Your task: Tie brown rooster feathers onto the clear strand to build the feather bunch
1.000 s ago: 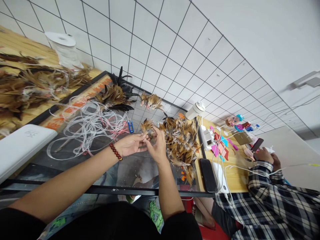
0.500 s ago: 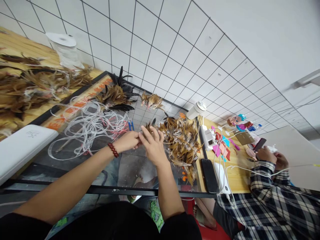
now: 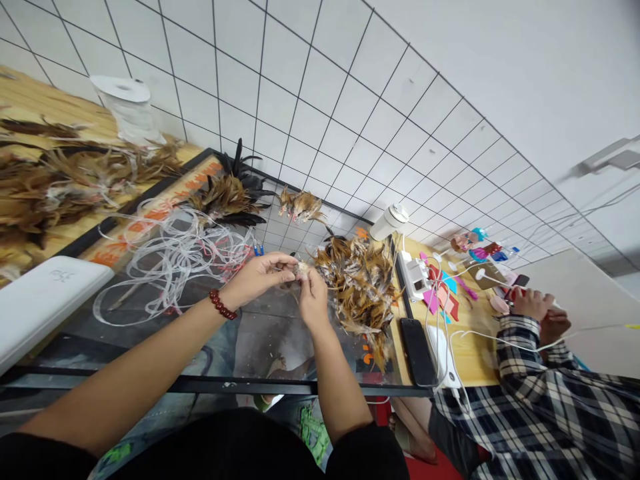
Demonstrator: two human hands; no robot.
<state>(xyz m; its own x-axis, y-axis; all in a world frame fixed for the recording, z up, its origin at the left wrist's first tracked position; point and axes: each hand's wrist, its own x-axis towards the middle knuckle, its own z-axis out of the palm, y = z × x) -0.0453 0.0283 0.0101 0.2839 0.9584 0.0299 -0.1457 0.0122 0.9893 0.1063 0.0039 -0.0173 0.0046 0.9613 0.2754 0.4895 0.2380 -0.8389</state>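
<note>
My left hand (image 3: 260, 277), with a red bead bracelet on its wrist, and my right hand (image 3: 313, 293) meet above the dark glossy tabletop. Between their fingertips is a small pale feather piece (image 3: 301, 268), and both hands pinch it. To the right of my right hand lies a big pile of brown feathers (image 3: 363, 283). On the left, a tangle of clear and pink cord (image 3: 170, 257) spreads near my left hand. Small blue snips (image 3: 259, 250) lie just behind my left hand, partly covered.
Black and brown feathers (image 3: 230, 193) and a small bunch (image 3: 301, 205) lie at the back. A white cup (image 3: 389, 222), phone (image 3: 418, 351) and power strip (image 3: 443, 357) are right. A white power bank (image 3: 50, 307) is left. A co-worker in plaid (image 3: 550, 400) sits right.
My right hand has turned and its spread fingers have closed into a pinch. My left fingers have opened out from a tighter grip, and the pale feather piece now shows between the hands.
</note>
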